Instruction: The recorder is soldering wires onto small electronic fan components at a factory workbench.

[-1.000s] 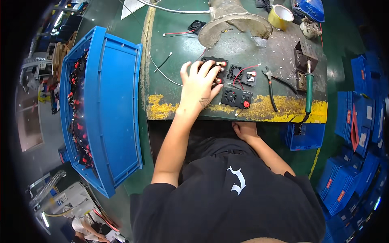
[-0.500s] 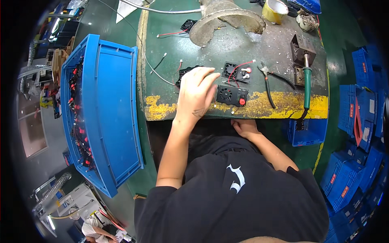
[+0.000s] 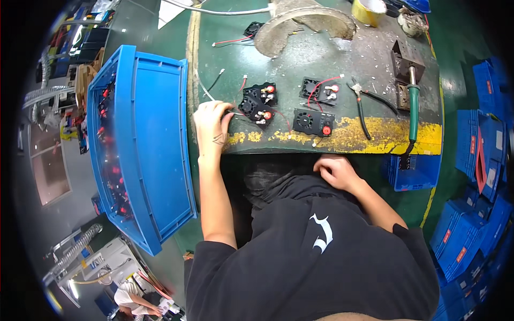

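At the left front of the green workbench, my left hand is closed in a pinch on a thin silvery wire. The wire runs up and left from the hand, and a short end points at the nearest fan module. Just right of my fingers, two black fan modules with red and white terminals overlap. Two further black fan modules lie to the right, one behind the other, with red and black leads. My right hand rests below the bench edge near my lap, fingers curled, nothing visible in it.
Cutting pliers and a green-handled soldering iron in its stand lie at right. A broken-rimmed funnel and yellow pot stand behind. A blue crate is at left. Another person works at lower left.
My left hand has moved left, off the fan modules, which now show. The wire's visible end has shifted with it. My right hand has come slightly further out from under the bench.
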### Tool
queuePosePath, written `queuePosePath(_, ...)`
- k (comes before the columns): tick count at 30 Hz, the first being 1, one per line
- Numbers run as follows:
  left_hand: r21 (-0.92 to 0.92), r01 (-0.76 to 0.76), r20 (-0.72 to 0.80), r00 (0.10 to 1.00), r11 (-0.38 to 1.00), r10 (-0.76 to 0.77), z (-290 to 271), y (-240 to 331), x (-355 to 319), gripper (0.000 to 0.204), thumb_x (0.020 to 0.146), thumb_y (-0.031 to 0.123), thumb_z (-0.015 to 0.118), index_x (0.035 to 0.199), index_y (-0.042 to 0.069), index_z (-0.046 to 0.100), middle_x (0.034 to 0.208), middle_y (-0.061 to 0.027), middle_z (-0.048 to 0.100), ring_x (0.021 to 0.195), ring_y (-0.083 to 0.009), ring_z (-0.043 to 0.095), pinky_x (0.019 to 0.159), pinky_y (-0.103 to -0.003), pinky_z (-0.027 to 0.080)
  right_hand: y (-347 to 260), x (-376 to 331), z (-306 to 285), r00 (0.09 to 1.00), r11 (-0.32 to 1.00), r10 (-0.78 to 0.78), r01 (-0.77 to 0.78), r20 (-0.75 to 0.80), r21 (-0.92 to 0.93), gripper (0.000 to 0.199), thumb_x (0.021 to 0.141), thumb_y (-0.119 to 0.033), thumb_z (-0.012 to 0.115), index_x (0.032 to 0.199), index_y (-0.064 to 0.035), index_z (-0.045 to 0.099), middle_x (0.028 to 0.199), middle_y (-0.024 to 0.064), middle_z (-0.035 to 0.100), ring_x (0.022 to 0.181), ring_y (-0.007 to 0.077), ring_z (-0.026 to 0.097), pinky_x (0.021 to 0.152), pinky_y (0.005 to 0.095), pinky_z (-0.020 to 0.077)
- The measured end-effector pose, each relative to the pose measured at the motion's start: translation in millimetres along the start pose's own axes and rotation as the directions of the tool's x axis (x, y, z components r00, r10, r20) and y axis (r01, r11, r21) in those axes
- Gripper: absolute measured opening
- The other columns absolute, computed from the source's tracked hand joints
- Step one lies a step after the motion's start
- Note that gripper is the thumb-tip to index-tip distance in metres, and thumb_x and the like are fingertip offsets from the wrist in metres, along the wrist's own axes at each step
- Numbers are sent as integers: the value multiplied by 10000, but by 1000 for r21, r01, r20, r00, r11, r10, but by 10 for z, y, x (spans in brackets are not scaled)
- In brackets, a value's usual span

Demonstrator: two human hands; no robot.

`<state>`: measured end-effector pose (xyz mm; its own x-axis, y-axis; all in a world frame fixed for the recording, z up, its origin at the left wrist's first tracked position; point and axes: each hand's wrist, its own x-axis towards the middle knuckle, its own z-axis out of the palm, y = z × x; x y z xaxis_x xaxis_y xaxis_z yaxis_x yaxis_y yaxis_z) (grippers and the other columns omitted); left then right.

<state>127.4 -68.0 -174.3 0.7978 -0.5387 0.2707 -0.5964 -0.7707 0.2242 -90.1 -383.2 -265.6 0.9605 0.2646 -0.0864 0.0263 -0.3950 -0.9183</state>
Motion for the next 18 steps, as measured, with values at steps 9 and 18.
queuePosePath(9,133,53,-67,997,990,-44,-173,-114,-259,189,804,97,794,942,97,664,1043,-83,652,1070,-292,604,992,-423,402,-710,-401,-1391,642,916,-362,110,-676,-385,182,861,63,526,929,14,688,911,94,679,805,179,631,704,293,489)
queuePosePath(18,30,184,-304,938,982,-167,-596,58,-240,63,931,98,720,966,58,687,984,-102,640,961,-293,610,849,-390,461,-112,-269,-2108,720,651,-415,-193,-557,-735,594,847,7,748,1418,-86,612,1185,148,646,1065,312,627,943,383,516)
